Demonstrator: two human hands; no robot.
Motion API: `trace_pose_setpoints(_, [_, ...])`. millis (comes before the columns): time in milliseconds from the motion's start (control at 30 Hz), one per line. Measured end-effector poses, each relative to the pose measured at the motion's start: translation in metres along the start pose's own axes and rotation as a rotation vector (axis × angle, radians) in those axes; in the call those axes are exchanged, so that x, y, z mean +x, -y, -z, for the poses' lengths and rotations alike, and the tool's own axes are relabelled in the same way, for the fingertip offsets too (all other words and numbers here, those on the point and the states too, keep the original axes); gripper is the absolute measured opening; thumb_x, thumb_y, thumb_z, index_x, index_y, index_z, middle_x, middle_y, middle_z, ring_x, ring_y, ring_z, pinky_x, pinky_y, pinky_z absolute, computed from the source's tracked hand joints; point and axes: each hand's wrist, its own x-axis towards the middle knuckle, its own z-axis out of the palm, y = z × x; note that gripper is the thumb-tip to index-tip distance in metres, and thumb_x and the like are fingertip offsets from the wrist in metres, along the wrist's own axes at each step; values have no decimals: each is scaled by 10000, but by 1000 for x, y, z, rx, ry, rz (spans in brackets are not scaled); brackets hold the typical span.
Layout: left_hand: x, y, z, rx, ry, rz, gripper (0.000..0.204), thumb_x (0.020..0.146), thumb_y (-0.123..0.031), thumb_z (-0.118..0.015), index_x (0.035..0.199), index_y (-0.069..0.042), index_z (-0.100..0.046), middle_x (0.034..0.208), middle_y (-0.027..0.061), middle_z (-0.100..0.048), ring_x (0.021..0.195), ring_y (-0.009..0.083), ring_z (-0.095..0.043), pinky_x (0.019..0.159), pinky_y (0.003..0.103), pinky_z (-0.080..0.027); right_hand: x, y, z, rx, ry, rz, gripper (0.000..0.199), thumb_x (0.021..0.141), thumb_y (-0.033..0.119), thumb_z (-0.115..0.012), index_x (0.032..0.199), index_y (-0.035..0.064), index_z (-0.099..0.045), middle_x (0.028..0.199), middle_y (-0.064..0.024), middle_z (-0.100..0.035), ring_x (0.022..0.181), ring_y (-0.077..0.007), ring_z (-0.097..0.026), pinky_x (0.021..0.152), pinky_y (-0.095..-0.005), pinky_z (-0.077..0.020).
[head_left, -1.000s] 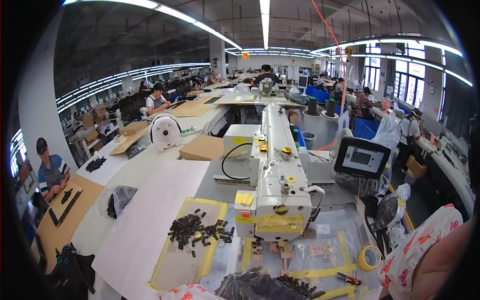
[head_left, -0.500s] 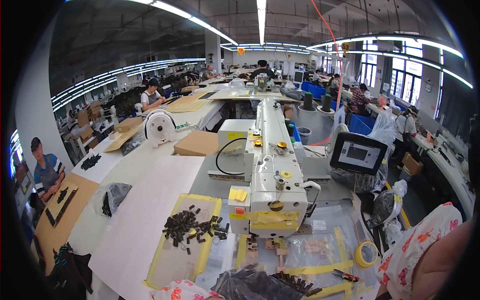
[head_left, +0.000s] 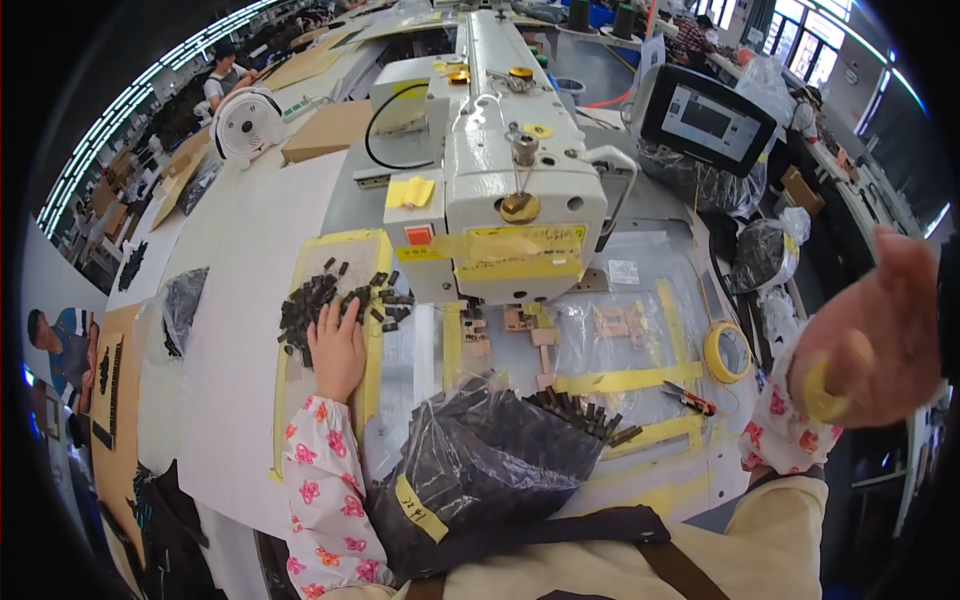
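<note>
My left hand (head_left: 337,347), in a flowered sleeve, lies flat with fingers apart on the near edge of a pile of small dark strips (head_left: 318,298). The pile sits on a yellow-taped tray (head_left: 300,400) left of a white sewing machine (head_left: 505,185). My right hand (head_left: 880,340) is raised close to the camera at the right, blurred, fingers loosely spread, with a yellow band on one finger. It holds nothing that I can make out. A black plastic bag (head_left: 470,475) with more dark strips (head_left: 580,410) spilling from it lies in front of me.
A clear sheet with yellow tape strips (head_left: 610,380) covers the machine bed. A yellow tape roll (head_left: 725,352) and small snips (head_left: 686,398) lie at the right. A control screen (head_left: 706,120) stands behind. Other people work at tables on the left.
The view has dropped down toward the table. My left hand has come in onto the pile of dark strips, and my right hand has risen at the right edge.
</note>
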Motion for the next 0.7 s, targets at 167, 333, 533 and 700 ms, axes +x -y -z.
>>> trace_pose_setpoints(167, [12, -39, 19, -111, -160, -140, 296, 779, -65, -542, 1073, -43, -562, 1157, 150, -504, 1099, 316, -445, 909, 432, -323, -133, 34, -66, 532, 897, -596, 243, 711, 55, -660, 938, 22, -581, 841, -108, -596, 761, -285, -569, 665, -351, -451])
trace_pose_setpoints(333, [27, -124, 6, -442, 14, -543, 311, 752, -85, -574, 1054, -15, -552, 1003, 183, -547, 949, 350, -492, 834, 416, -384, -195, 67, -98, 669, 1013, -642, 143, 738, 141, -627, 845, 62, -575, 768, -96, -565, 733, -295, -571, 627, -379, -455])
trace_pose_setpoints(533, [16, -143, -21, -420, -92, -536, 243, 781, -206, -573, 962, -45, -586, 833, 168, -596, 821, 348, -540, 731, 425, -405, -214, 95, -115, 696, 1105, -694, 129, 754, 152, -600, 825, 57, -550, 771, -118, -563, 724, -318, -574, 622, -414, -451])
trace_pose_setpoints(700, [32, -143, -22, -474, 103, -410, 171, 797, -207, -568, 844, -48, -608, 728, 145, -580, 719, 331, -552, 660, 427, -392, -204, 58, -116, 876, 1026, -918, 114, 753, 139, -597, 815, 50, -562, 736, -133, -561, 727, -329, -568, 613, -413, -436])
